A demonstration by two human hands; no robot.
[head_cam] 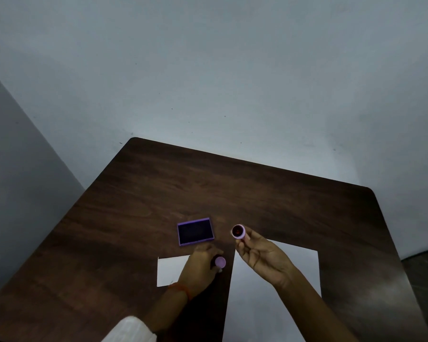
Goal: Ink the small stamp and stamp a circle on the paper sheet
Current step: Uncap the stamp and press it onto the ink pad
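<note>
My right hand (262, 260) holds the small stamp (238, 231), a short pink cylinder, by its base. Its round dark-red face is tilted up toward me, just right of the ink pad (195, 231). The pad is a purple-rimmed rectangle with a dark surface, lying uncovered on the table. My left hand (200, 267) pinches a round purple cap (220, 262) low over the table, beside a small white card (168, 270). A large white paper sheet (304, 262) lies under my right forearm, partly hidden by it.
Everything sits near the front of a dark brown wooden table (232, 183) with rounded corners. Pale walls stand behind and to the left of the table. A strip of floor shows at the far right.
</note>
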